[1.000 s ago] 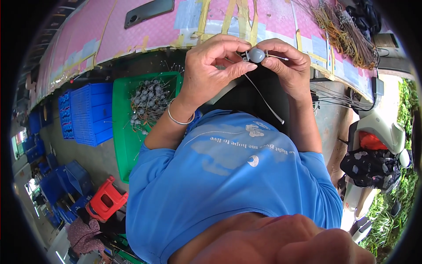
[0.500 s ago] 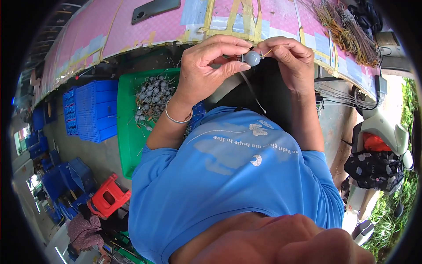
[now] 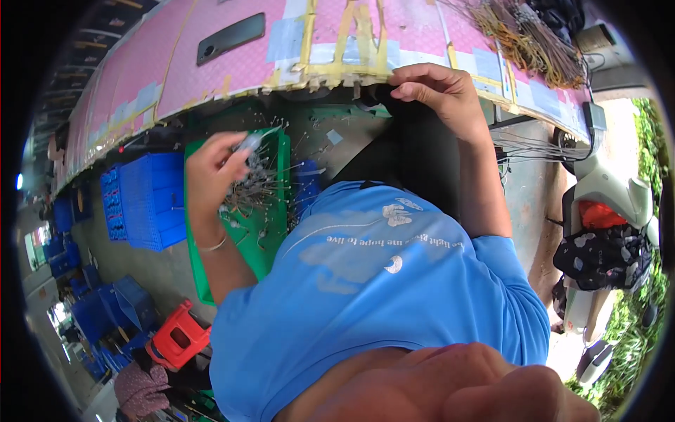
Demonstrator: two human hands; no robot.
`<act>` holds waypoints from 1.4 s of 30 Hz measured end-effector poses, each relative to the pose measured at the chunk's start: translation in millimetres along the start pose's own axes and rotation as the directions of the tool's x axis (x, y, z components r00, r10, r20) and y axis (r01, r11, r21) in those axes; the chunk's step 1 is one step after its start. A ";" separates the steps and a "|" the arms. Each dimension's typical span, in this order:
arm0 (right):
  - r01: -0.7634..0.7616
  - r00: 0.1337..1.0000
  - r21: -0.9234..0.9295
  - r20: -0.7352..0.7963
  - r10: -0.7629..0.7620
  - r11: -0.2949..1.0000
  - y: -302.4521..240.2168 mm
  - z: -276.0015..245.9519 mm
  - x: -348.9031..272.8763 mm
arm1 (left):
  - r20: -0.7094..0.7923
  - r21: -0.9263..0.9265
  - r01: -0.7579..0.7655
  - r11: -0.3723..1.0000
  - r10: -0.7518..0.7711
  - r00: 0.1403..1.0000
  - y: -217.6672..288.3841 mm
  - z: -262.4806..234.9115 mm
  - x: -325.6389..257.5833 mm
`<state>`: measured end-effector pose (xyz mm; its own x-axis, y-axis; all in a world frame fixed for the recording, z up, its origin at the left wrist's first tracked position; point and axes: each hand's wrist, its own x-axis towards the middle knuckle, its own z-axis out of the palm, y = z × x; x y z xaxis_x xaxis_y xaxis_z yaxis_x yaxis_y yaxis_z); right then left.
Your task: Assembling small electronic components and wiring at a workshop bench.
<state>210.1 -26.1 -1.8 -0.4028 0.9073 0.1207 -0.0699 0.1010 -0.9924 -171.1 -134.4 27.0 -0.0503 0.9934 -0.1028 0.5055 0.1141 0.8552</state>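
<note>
My left hand is over the green tray at the left, smeared by motion. Its fingers are closed on a small grey ball, also blurred. Beneath and beside it in the tray lies a pile of grey balls with thin wires. At the table's front edge is my right hand, with its fingers curled and the thumb close to the forefinger. Whatever its fingertips hold, if anything, is too small to make out.
A pink table patched with tape carries a dark phone and a bundle of brown and yellow wires. Blue crates and a red stool stand left. Another person is at lower left; a scooter stands right.
My left hand has left the right one and moved down and left over the green tray with the grey ball. My right hand has shifted slightly left, away from the ball.
</note>
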 end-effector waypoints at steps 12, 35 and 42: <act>-0.429 0.683 -0.850 -0.527 -0.506 0.306 11.4 -172.9 13.3 | -0.160 0.153 -0.049 0.987 0.074 0.984 -0.2 3.5 74.6; 0.259 0.586 -0.107 -0.772 -0.245 0.960 18.7 -163.1 43.5 | -0.241 0.661 -0.165 0.733 0.415 0.877 84.4 100.7 450.4; 0.101 0.734 -0.099 -0.664 -0.141 0.990 16.2 -79.5 35.2 | -0.253 0.626 -0.326 0.708 0.580 0.774 69.3 102.9 441.2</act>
<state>267.3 39.9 -15.5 0.3206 0.9228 0.2137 -0.0197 0.2320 -0.9725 -69.6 310.9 -11.4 0.0367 0.8378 0.5447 0.9137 -0.2489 0.3213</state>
